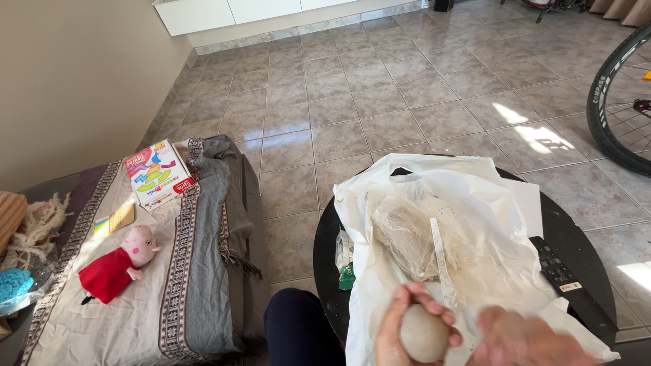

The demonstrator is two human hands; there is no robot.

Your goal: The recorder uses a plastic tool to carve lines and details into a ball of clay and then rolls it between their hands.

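My left hand (407, 332) curls around a smooth grey-beige ball of clay (423, 333) at the bottom edge of the view. My right hand (522, 339), blurred, sits just to its right, fingers near the ball; whether it touches the ball I cannot tell. Both hands are over a crumpled white plastic sheet (475, 203) spread on a round black table (576, 237). On the sheet lies a lump wrapped in clear film (407, 234) and a thin white strip (442, 254).
A black remote control (557, 268) lies on the table's right side. A green packet (346, 274) sits at its left edge. Left is a covered sofa (203, 271) with a plush pig toy (119, 264) and a colourful box (157, 174). A bicycle wheel (610, 115) stands at right.
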